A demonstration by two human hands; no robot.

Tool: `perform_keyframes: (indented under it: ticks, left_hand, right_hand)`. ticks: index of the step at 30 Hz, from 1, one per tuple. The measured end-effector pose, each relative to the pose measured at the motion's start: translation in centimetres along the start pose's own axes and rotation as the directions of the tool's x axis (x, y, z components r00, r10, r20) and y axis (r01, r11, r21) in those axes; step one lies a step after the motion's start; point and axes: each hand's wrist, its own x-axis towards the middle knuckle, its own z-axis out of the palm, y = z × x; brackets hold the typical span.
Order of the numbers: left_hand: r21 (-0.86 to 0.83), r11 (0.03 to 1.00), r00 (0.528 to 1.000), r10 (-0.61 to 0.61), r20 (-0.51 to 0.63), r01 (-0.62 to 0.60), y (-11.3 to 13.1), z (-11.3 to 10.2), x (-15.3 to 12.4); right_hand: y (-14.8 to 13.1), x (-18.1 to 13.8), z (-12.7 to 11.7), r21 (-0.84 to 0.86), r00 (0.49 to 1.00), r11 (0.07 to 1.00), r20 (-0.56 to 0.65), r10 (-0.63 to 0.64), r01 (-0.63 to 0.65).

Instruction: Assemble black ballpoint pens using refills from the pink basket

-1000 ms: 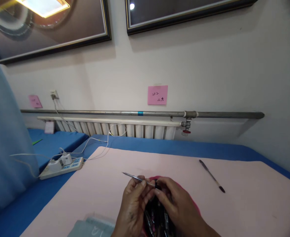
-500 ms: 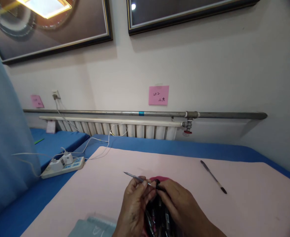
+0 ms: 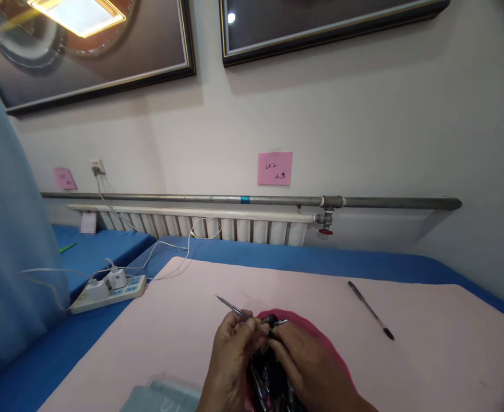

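Note:
My left hand [image 3: 239, 343] is closed in a pinch around a slim pen [image 3: 231, 306], its bare point aimed up and left. My right hand [image 3: 301, 355] is closed at the pen's other end, its fingers over a small dark piece that I cannot make out clearly. A shiny clear bit shows by the right fingertips. Beneath both hands sits a pink-red basket [image 3: 342, 366], partly hidden by my right hand and wrist. Black and clear pen parts [image 3: 267, 383] fill the part of it that shows.
A capped pen [image 3: 371, 309] lies on the pink sheet [image 3: 149, 337] at right. Grey-blue folded material [image 3: 160, 397] is at the front edge. A power strip [image 3: 110, 294] with plugs and white cables rests on the blue surface at left, near a blue curtain [image 3: 11, 257]. A radiator [image 3: 235, 229] runs behind.
My right hand has shifted slightly left and down, and more of the basket's rim shows. The pen stays in my left hand, tilted a little more steeply.

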Motion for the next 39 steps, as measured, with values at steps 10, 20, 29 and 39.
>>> perform_keyframes:
  ticks: [10, 20, 29, 39]
  left_hand:
    - [0.041, 0.999, 0.998, 0.010, 0.064, -0.013, 0.5, -0.1, -0.2]
    - [0.092, 0.996, 0.999, -0.008, -0.032, 0.011, 2.2, -0.4, 0.2]
    - [0.064, 0.997, 0.999, -0.050, -0.011, 0.051, 2.0, -0.7, 0.4]
    - [0.088, 0.985, 0.989, -0.147, 0.010, 0.145, 2.0, -1.0, 0.4]
  right_hand:
    - [-1.7, 0.6, -0.6, 0.253, 0.973, 0.940, 0.099, 0.211, -0.229]
    - [-0.5, 0.2, -1.7, 0.096, 0.959, 0.980, 0.242, 0.147, -0.174]
    - [-3.0, -0.4, -0.2, -0.041, 0.882, 0.996, 0.468, -0.052, 0.080]
    - [-2.9, -0.8, 2.0, -0.123, 0.917, 0.989, 0.398, -0.022, 0.077]
